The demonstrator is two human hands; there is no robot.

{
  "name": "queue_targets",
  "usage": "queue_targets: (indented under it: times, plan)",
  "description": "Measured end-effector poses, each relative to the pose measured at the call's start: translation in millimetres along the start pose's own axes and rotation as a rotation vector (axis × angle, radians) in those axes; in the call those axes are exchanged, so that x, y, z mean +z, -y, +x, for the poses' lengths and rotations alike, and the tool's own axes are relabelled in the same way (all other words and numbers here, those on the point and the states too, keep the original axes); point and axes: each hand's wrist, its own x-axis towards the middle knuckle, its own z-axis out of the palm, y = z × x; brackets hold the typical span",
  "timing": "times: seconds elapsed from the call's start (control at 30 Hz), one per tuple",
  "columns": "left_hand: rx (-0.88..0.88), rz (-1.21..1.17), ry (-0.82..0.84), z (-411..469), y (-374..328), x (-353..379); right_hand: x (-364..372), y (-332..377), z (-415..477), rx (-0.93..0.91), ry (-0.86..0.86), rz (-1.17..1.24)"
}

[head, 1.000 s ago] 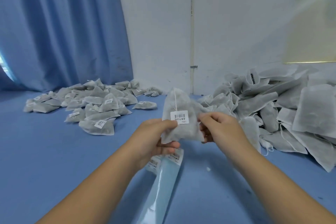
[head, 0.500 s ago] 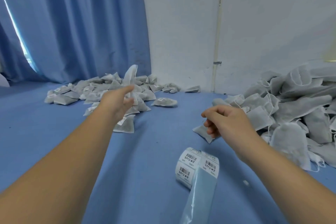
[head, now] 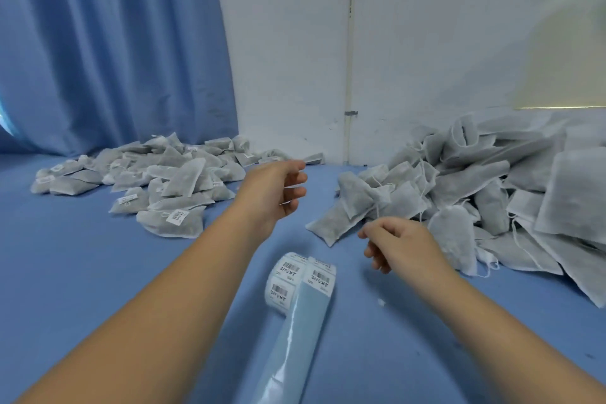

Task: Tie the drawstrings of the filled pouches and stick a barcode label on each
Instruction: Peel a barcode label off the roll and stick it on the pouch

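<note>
A heap of grey pouches with white barcode labels [head: 157, 187] lies at the back left of the blue surface; one pouch [head: 185, 177] stands tilted on top. A bigger heap of grey drawstring pouches without labels [head: 485, 193] fills the right side. My left hand [head: 278, 190] hovers empty between the heaps, fingers loosely curled. My right hand [head: 400, 243] hangs just in front of the nearest unlabelled pouch [head: 337, 223], fingers loosely curled, holding nothing. A roll of barcode labels [head: 288, 282] with its pale blue backing strip [head: 295, 338] lies near me in the middle.
A blue curtain [head: 114, 43] hangs behind the left heap and a white wall [head: 393, 43] with a thin vertical pipe stands behind the right one. Blue cloth [head: 82, 272] covers the work surface.
The labelled pouch held in both hands a second ago has left my left hand and landed on the left heap. My left hand has swung back toward the middle; my right hand stays near the right heap.
</note>
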Motion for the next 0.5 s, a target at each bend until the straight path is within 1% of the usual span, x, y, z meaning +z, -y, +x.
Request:
queue_targets:
  times: [0.1,0.2,0.27,0.33,0.43,0.5]
  plan:
    - [-0.019,-0.041,0.114,-28,18,55,-23,-15,-12,0.041,-0.025,0.029]
    - [-0.061,-0.053,0.227,-56,50,109,-48,-32,-24,0.075,-0.092,0.002]
    - [-0.061,-0.033,0.261,-66,72,136,-64,-44,-33,0.1,-0.15,-0.015]
    - [-0.065,-0.006,0.237,-68,94,150,-77,-55,-41,0.134,-0.202,-0.002]
    - [-0.082,0.018,0.126,-65,124,152,-93,-69,-48,0.184,-0.271,0.113]
    - [-0.063,0.085,0.072,-63,140,149,-101,-74,-45,0.196,-0.304,0.153]
